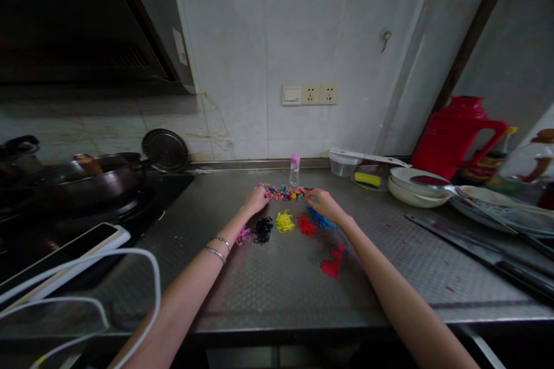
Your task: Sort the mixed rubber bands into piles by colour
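Note:
A long heap of mixed coloured bands [284,192] lies across the metal counter. At its left end is my left hand [257,199], fingers bent together on the bands; what they pinch is too small to name. My right hand [315,199] touches the heap's right end, its fingertips drawn together, their hold unclear. Nearer to me sit separate piles: pink [243,235] beside my left wrist, black [262,230], yellow [285,221], red [306,226], and blue [321,218], partly under my right hand.
Behind the heap stands a small pink-capped bottle [295,170]. A clear bag with red print [332,262] lies by my right forearm. Bowls [418,196], a knife [459,242] and a red jug [452,135] are right; a pan [90,181] and white cable [156,277] are left.

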Demonstrator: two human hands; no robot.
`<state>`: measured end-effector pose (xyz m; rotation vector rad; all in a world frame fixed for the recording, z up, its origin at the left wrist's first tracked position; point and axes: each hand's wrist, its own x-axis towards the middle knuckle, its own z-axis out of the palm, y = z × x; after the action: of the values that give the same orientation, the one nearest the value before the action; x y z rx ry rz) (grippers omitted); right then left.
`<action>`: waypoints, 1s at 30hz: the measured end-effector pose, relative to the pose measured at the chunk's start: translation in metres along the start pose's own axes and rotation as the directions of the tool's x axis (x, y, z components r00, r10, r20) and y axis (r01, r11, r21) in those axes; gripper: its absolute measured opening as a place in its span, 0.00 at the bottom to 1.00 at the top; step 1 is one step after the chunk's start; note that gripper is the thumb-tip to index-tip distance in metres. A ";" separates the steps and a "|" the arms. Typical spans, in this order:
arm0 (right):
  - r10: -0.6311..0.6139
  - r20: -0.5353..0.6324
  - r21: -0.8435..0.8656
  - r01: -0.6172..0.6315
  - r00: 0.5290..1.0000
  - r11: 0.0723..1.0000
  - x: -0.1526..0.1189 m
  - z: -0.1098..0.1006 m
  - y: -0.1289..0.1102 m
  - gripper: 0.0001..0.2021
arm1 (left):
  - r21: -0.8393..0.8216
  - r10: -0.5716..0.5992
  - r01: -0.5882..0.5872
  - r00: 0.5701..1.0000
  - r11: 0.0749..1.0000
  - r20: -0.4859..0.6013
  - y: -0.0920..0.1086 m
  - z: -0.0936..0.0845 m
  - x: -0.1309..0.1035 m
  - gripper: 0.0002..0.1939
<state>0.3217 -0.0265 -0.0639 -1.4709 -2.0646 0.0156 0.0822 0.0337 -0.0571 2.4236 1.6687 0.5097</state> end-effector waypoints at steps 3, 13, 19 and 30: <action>0.002 0.009 -0.001 -0.002 1.000 1.000 0.000 0.000 0.000 0.10 | 0.027 0.022 -0.022 1.000 0.999 -0.008 -0.005 0.003 0.000 0.10; -0.001 -0.008 0.011 0.001 1.000 1.000 -0.001 -0.003 0.000 0.10 | 0.036 0.014 -0.011 0.998 0.999 -0.063 -0.014 0.003 -0.001 0.08; 0.014 -0.011 0.016 -0.014 1.000 1.000 -0.001 -0.003 0.001 0.11 | -0.168 0.187 -0.185 0.982 0.968 -0.006 -0.004 -0.009 -0.009 0.09; 0.105 0.005 -0.016 -0.105 0.994 0.994 -0.004 0.000 0.012 0.12 | -0.270 0.456 -0.395 0.861 0.878 0.225 0.027 -0.009 -0.033 0.10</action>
<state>0.3327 -0.0249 -0.0696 -1.5893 -1.9946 0.0449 0.0919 -0.0078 -0.0467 2.5534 0.9071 0.3501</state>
